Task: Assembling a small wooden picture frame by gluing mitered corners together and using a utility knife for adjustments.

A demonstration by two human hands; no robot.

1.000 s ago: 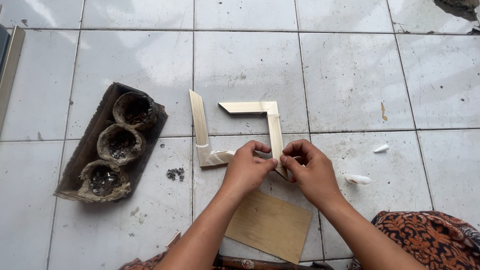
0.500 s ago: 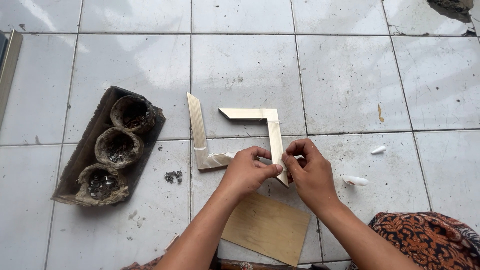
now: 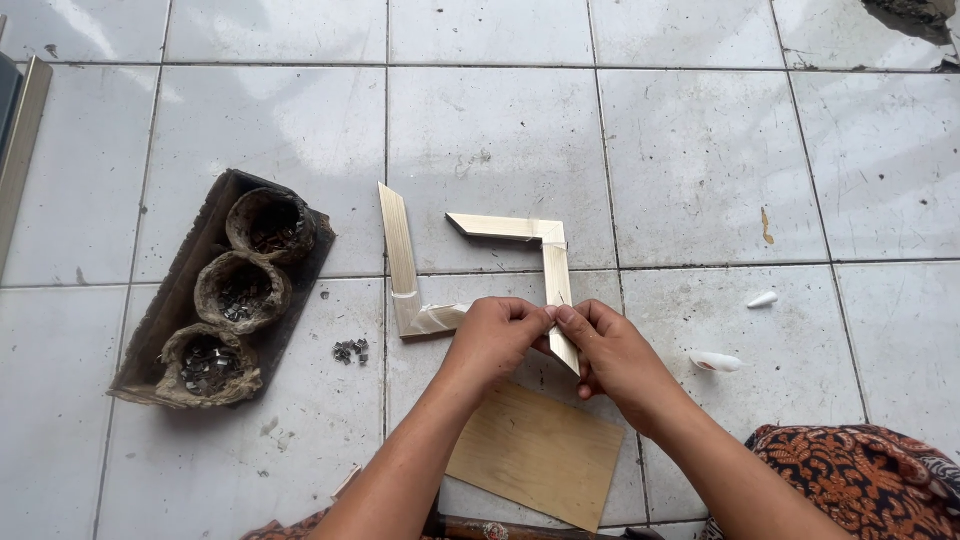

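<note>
On the pale tiled floor [image 3: 700, 150], both hands meet at the lower end of an L-shaped piece of light wooden moulding [image 3: 545, 250], and compared with a second ago they have barely shifted — the left hand [image 3: 495, 340] and the right hand [image 3: 610, 355] remain pinched together at the same mitred tip, so the work looks held at one fine step of fitting rather than moved on. Left fingers are curled tight, closed around that end; right fingertips are closed on it from the other side, thumb pressing toward the left hand, though whether some small part sits between them cannot be told. A second L-shaped moulding piece [image 3: 400, 270] lies just to the left, its short leg running under the left hand, apart from the first at the top. Beside these stands a dark tray [image 3: 175, 290] bearing three rough round cups [image 3: 240, 290] — they hold small metal fasteners, and a few loose ones [image 3: 350, 350] lie on the tile nearby. A thin plywood sheet [image 3: 535, 455] lies beneath the forearms.
</note>
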